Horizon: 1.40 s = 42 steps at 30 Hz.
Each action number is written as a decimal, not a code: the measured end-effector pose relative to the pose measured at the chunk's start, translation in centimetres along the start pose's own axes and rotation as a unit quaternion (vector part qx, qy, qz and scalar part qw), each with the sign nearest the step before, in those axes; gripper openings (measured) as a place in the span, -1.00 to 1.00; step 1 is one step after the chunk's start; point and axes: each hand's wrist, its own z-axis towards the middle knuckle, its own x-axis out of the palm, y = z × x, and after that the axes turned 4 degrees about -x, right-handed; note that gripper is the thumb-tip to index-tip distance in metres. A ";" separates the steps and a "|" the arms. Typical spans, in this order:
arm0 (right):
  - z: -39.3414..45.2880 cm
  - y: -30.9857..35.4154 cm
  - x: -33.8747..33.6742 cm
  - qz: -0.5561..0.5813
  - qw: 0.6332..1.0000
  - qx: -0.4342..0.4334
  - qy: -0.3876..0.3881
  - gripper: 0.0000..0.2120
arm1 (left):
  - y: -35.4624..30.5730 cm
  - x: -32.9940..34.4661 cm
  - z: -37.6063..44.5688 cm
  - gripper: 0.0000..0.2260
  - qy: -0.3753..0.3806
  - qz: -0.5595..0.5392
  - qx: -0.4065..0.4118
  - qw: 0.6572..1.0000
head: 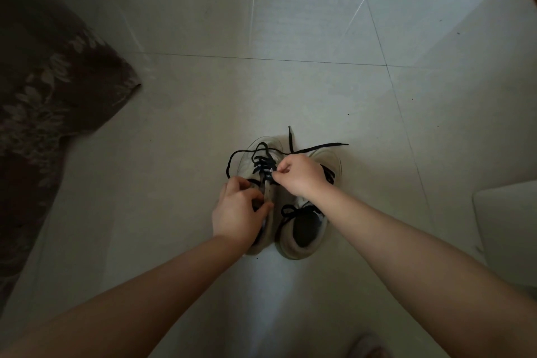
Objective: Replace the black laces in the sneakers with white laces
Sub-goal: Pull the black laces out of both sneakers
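Two pale sneakers stand side by side on the tiled floor, toes pointing away from me. The left sneaker (261,151) has a partly undone black lace (263,163), with loose ends trailing over the floor. My left hand (239,209) grips this shoe's tongue and collar. My right hand (299,174) pinches a strand of the black lace over the eyelets. The right sneaker (302,229) still shows a tied black lace bow (293,211) near its opening. No white laces are in sight.
A dark patterned fabric (49,90) covers furniture along the left. A pale flat object (505,229) lies at the right edge. The light tiled floor (261,81) stretches ahead of the shoes.
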 end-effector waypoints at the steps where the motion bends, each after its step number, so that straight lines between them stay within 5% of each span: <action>1: 0.0 0.1 -0.1 -0.002 1.000 -0.003 -0.008 -0.88 | 0.0 0.0 0.0 -0.83 0.001 0.001 0.001 1.000; 8: 1.3 -2.0 -3.1 0.128 0.972 0.064 -0.187 -0.89 | -0.2 -0.2 0.0 -0.83 0.005 -0.004 -0.003 1.000; 14: 1.1 -1.2 -2.6 0.329 0.935 0.115 -0.067 -0.83 | -0.1 0.1 0.1 -0.83 -0.003 0.002 -0.004 1.000; 19: 0.6 -1.2 -2.8 0.115 0.991 0.030 -0.060 -0.90 | 0.0 0.1 0.2 -0.84 -0.003 0.004 -0.001 1.000; 24: 0.7 -2.6 -4.7 -0.114 0.977 -0.117 -0.135 -0.84 | 0.1 -0.1 0.1 -0.84 0.002 0.004 -0.001 1.000; 29: -0.2 -2.5 -4.0 -0.116 0.973 -0.182 -0.085 -0.52 | -0.1 -0.1 0.2 -0.82 0.000 0.008 -0.005 1.000; 33: -1.9 -2.2 -1.3 -0.153 0.917 -0.335 -0.152 -0.81 | -0.2 0.1 0.2 -0.81 -0.003 0.006 -0.003 1.000; 37: -1.9 -2.9 -0.1 -0.160 0.929 -0.331 -0.031 -0.78 | -0.1 0.0 0.2 -0.81 0.003 0.010 -0.002 1.000; 42: -1.7 -2.5 0.2 -0.153 0.941 -0.299 -0.044 -0.73 | -0.1 -0.1 0.2 -0.83 0.005 0.002 0.000 1.000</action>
